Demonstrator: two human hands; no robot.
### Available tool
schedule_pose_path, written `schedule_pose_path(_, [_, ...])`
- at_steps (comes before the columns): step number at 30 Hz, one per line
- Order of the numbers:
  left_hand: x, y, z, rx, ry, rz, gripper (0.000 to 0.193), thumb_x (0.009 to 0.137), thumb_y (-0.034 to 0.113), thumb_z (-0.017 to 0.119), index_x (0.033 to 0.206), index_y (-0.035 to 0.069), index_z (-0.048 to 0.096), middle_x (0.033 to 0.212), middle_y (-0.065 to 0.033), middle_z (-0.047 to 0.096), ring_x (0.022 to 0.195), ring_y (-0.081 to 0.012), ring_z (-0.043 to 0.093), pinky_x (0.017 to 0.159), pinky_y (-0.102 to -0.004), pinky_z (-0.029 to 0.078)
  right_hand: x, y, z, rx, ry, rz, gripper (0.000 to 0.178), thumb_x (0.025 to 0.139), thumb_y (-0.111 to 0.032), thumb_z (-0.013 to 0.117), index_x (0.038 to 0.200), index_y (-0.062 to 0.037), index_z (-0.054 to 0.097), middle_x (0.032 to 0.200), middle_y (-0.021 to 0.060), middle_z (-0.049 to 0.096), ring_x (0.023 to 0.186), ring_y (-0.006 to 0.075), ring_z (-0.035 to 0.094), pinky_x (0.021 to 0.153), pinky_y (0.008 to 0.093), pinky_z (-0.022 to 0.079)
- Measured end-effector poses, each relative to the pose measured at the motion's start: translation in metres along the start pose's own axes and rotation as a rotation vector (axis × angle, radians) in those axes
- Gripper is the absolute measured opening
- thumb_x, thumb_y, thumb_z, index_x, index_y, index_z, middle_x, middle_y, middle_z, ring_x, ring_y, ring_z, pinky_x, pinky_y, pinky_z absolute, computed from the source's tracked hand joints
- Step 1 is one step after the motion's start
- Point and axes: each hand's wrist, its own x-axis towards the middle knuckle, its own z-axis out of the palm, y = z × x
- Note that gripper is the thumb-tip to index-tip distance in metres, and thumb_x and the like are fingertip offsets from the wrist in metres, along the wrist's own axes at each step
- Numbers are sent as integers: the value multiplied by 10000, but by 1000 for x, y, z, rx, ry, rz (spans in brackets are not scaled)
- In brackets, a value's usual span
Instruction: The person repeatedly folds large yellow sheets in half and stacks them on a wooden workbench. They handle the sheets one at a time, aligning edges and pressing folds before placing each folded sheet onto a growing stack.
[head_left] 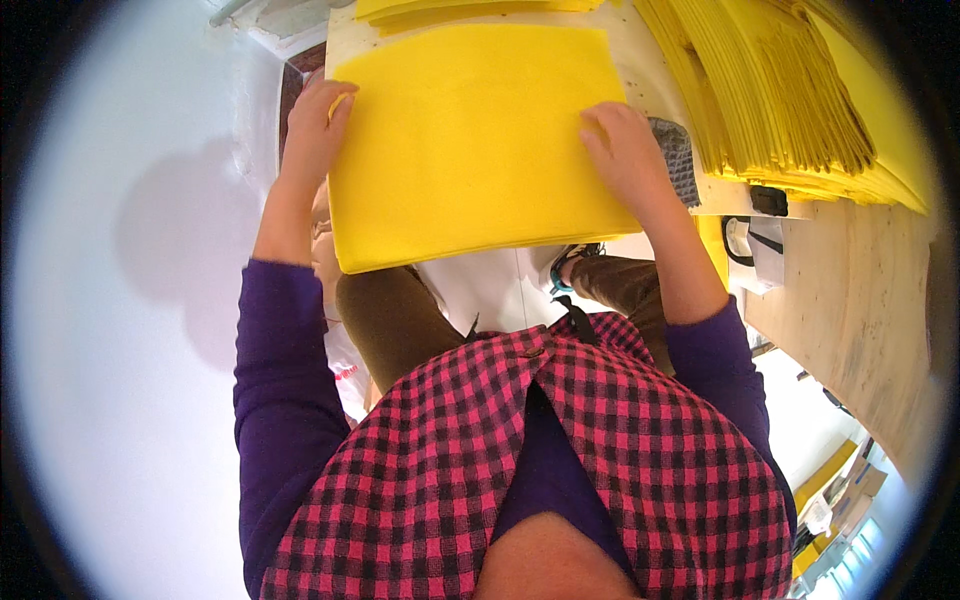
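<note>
A flat stack of yellow felt sheets (pixel 470 150) lies in front of me, its near edge reaching out above my knees. Several thin layers show along that edge. My left hand (pixel 318 125) holds the stack's left side, fingers bent round the edge near the far left corner. On the opposite side my right hand (pixel 628 155) grips the right edge, with thumb and forefinger curled over the top sheet. The remaining fingers of both hands are partly hidden.
More yellow sheets (pixel 480 8) lie at the far side. A tall pile of folded yellow felt pieces (pixel 770 90) stands at right on a wooden table (pixel 850 290). A grey textured pad (pixel 675 160) and a small black object (pixel 768 200) are nearby. A white wall (pixel 130 300) borders the left.
</note>
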Motion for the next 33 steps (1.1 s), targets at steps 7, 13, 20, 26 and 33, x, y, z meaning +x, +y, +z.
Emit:
schedule_pose_path(7, [7, -18, 9, 52, -2, 88, 168, 861, 121, 552, 968, 11, 618, 990, -154, 611, 959, -330, 563, 848, -396, 441, 24, 3, 9, -7, 15, -9, 237, 825, -171, 597, 997, -10, 617, 1066, 181, 590, 1019, 366, 517, 911, 428, 412])
schedule_pose_path(13, [15, -5, -3, 74, 107, 157, 163, 841, 114, 564, 959, 12, 612, 968, -152, 605, 955, -346, 552, 845, -405, 433, 32, 7, 0, -22, -21, 84, 244, 849, -178, 566, 1011, -1, 617, 1085, 188, 589, 1026, 367, 517, 918, 426, 408])
schedule_pose_path(20, [-31, 5, 2, -2, -83, 90, 182, 875, 96, 529, 1009, 3, 611, 1021, -163, 603, 992, -338, 547, 879, -388, 423, 9, 6, 13, -23, -7, -26, 227, 854, -161, 549, 999, -4, 627, 1062, 178, 601, 1030, 353, 521, 922, 426, 405])
schedule_pose_path(26, [19, -28, 6, -34, -13, 96, 190, 866, 106, 522, 992, 10, 627, 1024, -155, 619, 993, -352, 557, 867, -395, 435, 48, 21, 21, 9, 68, 74, 219, 852, -149, 540, 995, -10, 630, 1044, 167, 607, 1009, 351, 531, 922, 419, 402])
schedule_pose_path(33, [-59, 14, -9, -36, -62, 65, 185, 869, 123, 538, 985, 1, 615, 988, -160, 610, 960, -343, 561, 841, -374, 440, -12, 6, 1, -62, 7, -85, 217, 857, -143, 529, 998, -2, 614, 1033, 168, 607, 1005, 354, 531, 911, 422, 405])
